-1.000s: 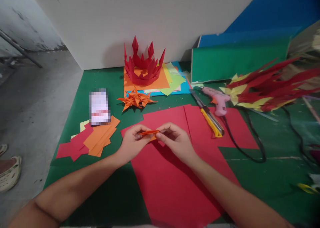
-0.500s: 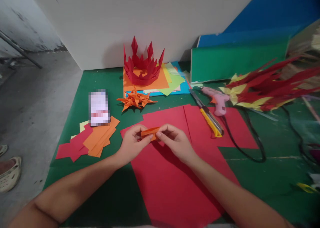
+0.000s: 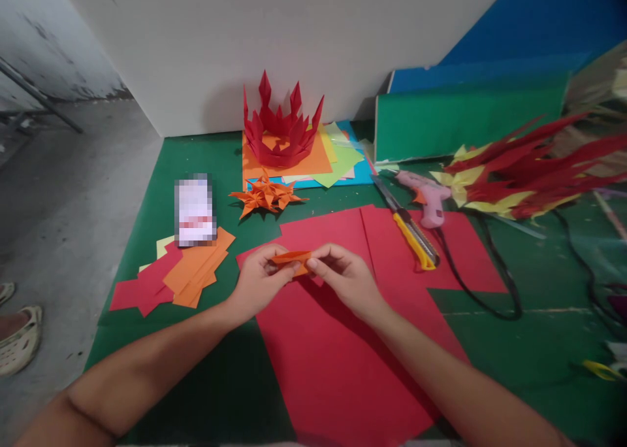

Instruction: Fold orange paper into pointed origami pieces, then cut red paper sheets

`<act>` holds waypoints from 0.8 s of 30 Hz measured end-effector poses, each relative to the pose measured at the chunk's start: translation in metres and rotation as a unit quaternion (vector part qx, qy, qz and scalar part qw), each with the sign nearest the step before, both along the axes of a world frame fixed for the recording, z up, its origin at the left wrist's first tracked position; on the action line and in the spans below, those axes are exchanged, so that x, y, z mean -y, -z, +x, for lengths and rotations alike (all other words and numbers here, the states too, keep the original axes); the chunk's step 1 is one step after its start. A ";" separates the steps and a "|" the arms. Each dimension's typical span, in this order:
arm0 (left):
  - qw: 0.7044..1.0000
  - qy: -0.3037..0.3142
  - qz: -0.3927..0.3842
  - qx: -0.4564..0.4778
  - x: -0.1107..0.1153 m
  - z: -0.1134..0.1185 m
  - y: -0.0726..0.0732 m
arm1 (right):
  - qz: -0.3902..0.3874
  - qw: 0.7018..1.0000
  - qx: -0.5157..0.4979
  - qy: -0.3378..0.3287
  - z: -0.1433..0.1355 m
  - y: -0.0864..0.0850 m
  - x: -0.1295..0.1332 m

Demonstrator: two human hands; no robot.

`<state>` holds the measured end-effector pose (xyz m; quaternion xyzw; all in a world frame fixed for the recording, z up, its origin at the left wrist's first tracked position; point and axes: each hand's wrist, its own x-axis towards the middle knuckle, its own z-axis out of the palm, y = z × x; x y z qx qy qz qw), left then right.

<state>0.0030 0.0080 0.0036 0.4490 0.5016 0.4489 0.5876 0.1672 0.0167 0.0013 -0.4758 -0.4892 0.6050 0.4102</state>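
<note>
A small folded piece of orange paper (image 3: 300,261) is pinched between my two hands, above the large red paper sheets (image 3: 353,362). My left hand (image 3: 264,274) grips its left end, thumb along the near side. At the right end, the thumb and fingers of my right hand (image 3: 345,277) press on the paper. Its far edge stands up as a narrow flap; the ends are hidden by my fingers. Beyond my hands lie several orange folded paper stars (image 3: 267,195). A red paper crown (image 3: 279,149) with pointed tips stands behind them on stacked coloured paper.
On the left, a phone (image 3: 194,208) rests by orange and red paper pieces (image 3: 196,274). To the right lie a yellow utility knife (image 3: 414,238), a pink glue gun (image 3: 431,202) with a black cord, and red-and-yellow paper flames (image 3: 519,172). A green board (image 3: 470,123) stands behind.
The orange paper has turned slightly in my fingers, and its upper flap looks wider at the left. Both hands stay in nearly the same place.
</note>
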 end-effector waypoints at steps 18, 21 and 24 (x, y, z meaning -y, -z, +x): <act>0.996 -0.042 -0.054 0.056 -0.003 -0.001 -0.002 | -0.012 0.999 0.015 0.033 0.001 0.001 -0.001; 0.996 -0.045 -0.057 0.053 -0.003 -0.002 -0.001 | -0.011 0.999 0.019 0.030 0.002 0.000 -0.001; 0.996 -0.048 -0.059 0.048 -0.003 -0.002 -0.001 | -0.005 0.999 0.022 0.030 0.002 -0.001 -0.001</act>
